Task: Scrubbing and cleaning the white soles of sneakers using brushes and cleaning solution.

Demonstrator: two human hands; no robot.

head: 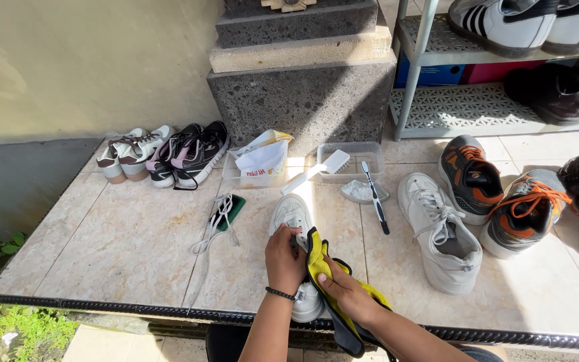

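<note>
Single head-worn view, looking steeply down and forward from above the near edge of a tiled ledge [135, 248]. The wearer's forearms enter at bottom centre, close to the lens; a wall [82, 67] and shoe rack [430, 107] fill the upper frame.

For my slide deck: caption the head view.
Left hand steadies a white sneaker while the right hand presses a yellow cloth against it.

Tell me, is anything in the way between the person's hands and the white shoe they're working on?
Nothing visible is. The left hand rests directly on the white shoe. The right hand presses a yellow cloth against the shoe's side, so only that cloth lies between that hand and the shoe.
</note>
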